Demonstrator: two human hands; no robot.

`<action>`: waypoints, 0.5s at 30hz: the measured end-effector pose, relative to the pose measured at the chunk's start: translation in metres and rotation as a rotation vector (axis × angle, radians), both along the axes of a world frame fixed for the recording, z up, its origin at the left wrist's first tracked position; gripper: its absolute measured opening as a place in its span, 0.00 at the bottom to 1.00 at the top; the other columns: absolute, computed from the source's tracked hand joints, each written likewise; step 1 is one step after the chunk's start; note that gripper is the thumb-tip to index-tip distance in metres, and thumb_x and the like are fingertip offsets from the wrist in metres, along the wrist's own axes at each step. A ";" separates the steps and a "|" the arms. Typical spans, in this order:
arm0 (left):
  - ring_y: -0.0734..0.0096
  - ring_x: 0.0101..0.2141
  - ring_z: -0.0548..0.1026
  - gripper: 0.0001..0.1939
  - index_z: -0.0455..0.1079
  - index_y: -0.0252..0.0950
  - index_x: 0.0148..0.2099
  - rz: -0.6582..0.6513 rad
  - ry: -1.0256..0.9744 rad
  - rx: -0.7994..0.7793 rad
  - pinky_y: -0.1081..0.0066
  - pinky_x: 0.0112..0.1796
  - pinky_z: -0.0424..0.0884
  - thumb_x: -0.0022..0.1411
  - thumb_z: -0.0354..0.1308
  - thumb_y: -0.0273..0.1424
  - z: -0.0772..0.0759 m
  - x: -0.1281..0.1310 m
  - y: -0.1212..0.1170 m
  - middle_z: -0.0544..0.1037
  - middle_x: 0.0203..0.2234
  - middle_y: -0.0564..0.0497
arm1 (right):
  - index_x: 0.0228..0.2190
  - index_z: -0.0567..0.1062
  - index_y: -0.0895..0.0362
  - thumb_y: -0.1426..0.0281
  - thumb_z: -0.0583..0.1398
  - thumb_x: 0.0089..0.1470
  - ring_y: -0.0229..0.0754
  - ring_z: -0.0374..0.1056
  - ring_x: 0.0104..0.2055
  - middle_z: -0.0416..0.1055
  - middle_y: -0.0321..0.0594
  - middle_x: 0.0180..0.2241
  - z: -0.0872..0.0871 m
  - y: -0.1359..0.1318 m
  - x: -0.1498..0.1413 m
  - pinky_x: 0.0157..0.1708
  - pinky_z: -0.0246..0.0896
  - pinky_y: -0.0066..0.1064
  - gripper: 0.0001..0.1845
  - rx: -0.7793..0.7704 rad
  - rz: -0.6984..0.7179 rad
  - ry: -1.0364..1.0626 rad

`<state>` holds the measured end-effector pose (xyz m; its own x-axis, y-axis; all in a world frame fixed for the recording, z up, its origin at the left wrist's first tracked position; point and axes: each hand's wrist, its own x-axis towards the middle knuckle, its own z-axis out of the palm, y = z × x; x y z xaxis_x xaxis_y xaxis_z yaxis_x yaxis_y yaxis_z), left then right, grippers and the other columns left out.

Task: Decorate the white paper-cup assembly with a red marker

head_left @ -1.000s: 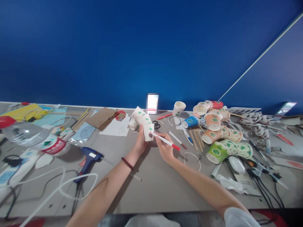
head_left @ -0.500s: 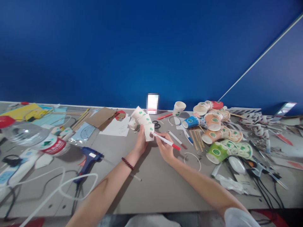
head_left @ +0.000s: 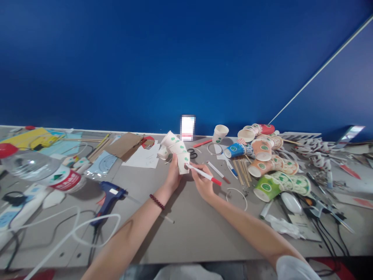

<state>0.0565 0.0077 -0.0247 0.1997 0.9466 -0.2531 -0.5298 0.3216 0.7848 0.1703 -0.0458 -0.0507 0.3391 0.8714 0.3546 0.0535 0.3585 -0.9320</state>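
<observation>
In the middle of the frame, the left hand [head_left: 173, 177] grips a bent row of white cups [head_left: 176, 147]. The right hand [head_left: 203, 183] pinches a white pen [head_left: 204, 173], its tip at the lowest cup [head_left: 182, 160]. A blue glue gun [head_left: 108, 200] lies at the lower left.

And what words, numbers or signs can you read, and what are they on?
No words or numbers are readable.
Bottle label: white characters on red, too blurred.
Paper: faint marks, too small.
Green cup and blue cup: round badges, too small.
Bright screen: blurred out.
White cups in the left hand: green prints, no readable words.
</observation>
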 end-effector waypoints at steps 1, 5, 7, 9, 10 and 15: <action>0.61 0.35 0.79 0.31 0.77 0.34 0.51 -0.007 -0.001 0.003 0.67 0.38 0.73 0.71 0.47 0.55 -0.001 0.000 0.000 0.82 0.36 0.42 | 0.34 0.77 0.52 0.55 0.67 0.57 0.56 0.81 0.49 0.84 0.49 0.44 0.000 0.000 0.000 0.50 0.76 0.50 0.14 -0.001 0.002 0.001; 0.59 0.34 0.80 0.32 0.78 0.33 0.48 -0.001 -0.020 -0.009 0.66 0.38 0.74 0.68 0.51 0.57 0.000 0.000 0.000 0.82 0.33 0.42 | 0.34 0.77 0.52 0.54 0.66 0.58 0.54 0.81 0.49 0.84 0.48 0.44 0.000 -0.001 -0.001 0.50 0.76 0.48 0.15 0.002 0.001 -0.016; 0.58 0.34 0.80 0.32 0.78 0.33 0.47 -0.004 -0.017 -0.005 0.65 0.38 0.74 0.68 0.51 0.58 0.001 0.000 -0.001 0.82 0.32 0.42 | 0.34 0.77 0.52 0.54 0.65 0.58 0.54 0.80 0.49 0.84 0.48 0.44 0.000 -0.001 -0.001 0.50 0.76 0.48 0.14 0.007 0.000 -0.034; 0.58 0.34 0.80 0.33 0.77 0.32 0.47 -0.019 0.001 0.006 0.65 0.38 0.74 0.69 0.49 0.58 0.002 0.000 -0.002 0.82 0.32 0.42 | 0.35 0.78 0.52 0.55 0.65 0.59 0.54 0.80 0.49 0.84 0.48 0.44 0.000 -0.001 -0.001 0.51 0.75 0.48 0.13 0.016 0.001 -0.044; 0.58 0.35 0.80 0.34 0.77 0.32 0.47 -0.023 0.010 0.010 0.65 0.39 0.74 0.69 0.48 0.58 0.003 0.000 -0.002 0.82 0.32 0.41 | 0.35 0.78 0.52 0.56 0.65 0.59 0.54 0.80 0.49 0.84 0.48 0.44 0.000 -0.001 0.000 0.51 0.75 0.48 0.13 0.020 0.001 -0.046; 0.56 0.37 0.81 0.35 0.78 0.34 0.45 -0.043 0.003 0.058 0.62 0.41 0.75 0.67 0.49 0.61 0.000 0.000 -0.002 0.83 0.32 0.41 | 0.34 0.78 0.52 0.57 0.65 0.58 0.55 0.80 0.51 0.84 0.47 0.43 -0.001 -0.001 0.000 0.52 0.74 0.48 0.12 0.029 0.011 -0.046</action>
<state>0.0564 0.0057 -0.0242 0.2401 0.9501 -0.1990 -0.5143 0.2983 0.8041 0.1698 -0.0466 -0.0521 0.3123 0.8639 0.3951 0.0924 0.3863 -0.9177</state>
